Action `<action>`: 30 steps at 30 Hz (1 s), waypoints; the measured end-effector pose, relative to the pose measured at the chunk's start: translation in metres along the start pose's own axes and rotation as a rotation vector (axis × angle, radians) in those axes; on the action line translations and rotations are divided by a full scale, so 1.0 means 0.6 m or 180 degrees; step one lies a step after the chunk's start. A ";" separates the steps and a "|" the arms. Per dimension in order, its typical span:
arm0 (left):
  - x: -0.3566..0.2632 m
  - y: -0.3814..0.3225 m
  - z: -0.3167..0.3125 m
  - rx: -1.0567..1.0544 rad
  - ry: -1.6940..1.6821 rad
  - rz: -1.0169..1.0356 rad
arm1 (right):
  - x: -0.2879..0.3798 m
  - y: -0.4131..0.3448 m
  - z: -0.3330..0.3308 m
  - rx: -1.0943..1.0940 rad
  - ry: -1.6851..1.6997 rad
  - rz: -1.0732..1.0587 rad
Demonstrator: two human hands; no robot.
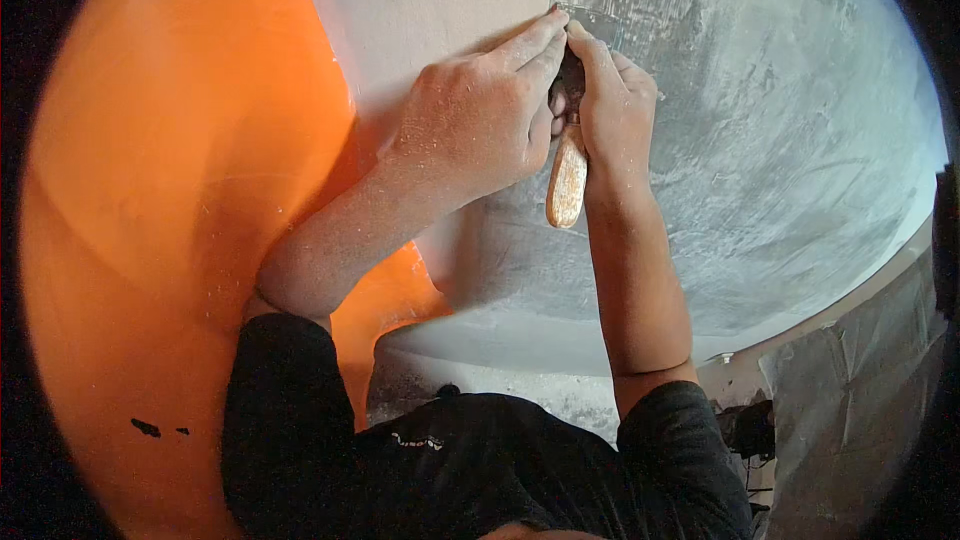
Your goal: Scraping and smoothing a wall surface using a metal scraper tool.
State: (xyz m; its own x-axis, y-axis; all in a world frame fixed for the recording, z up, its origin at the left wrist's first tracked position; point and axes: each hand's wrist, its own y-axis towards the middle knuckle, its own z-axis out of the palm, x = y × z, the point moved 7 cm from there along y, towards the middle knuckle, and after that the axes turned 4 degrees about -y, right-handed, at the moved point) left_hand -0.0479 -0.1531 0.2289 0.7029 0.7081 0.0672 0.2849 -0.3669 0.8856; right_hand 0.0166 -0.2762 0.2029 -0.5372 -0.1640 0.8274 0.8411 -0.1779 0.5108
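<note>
A putty knife with a worn, pale-stained wooden handle points down between my hands. Its dark metal blade lies against a curved grey-coated panel. My right hand grips the blade from the right, thumb laid near its upper edge. From the left, my left hand reaches over with extended fingers pressed together at the blade's upper left corner. Some curled fingertips show beside the blade's left side; whose hand they belong to is hard to tell. The handle's lower end is free of both palms. Pale dust speckles my left hand and forearm.
Glossy orange surface fills the left side, meeting a smooth light grey band. Two dark marks sit low on the orange. At lower right hangs a greyish sheet beside a dark object.
</note>
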 end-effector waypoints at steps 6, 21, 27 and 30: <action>0.006 0.002 -0.004 -0.0076 -0.0137 -0.0077 | 0.021 -0.013 0.009 0.0088 0.0039 -0.0023; -0.006 0.003 -0.006 -0.0040 0.0189 -0.0258 | -0.002 0.012 0.002 -0.0118 0.0047 -0.0140; -0.014 0.002 0.005 0.0130 0.0189 -0.0253 | 0.004 -0.002 -0.010 -0.0152 -0.0282 -0.0092; -0.027 -0.035 0.019 0.0335 -0.0362 -0.0226 | -0.021 -0.048 -0.030 0.0146 -0.0090 0.0149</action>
State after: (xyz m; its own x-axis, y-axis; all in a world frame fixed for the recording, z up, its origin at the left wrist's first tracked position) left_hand -0.0581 -0.1639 0.2042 0.7461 0.6639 -0.0516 0.3990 -0.3837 0.8328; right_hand -0.0023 -0.2866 0.1735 -0.4957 -0.1435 0.8566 0.8676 -0.1260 0.4810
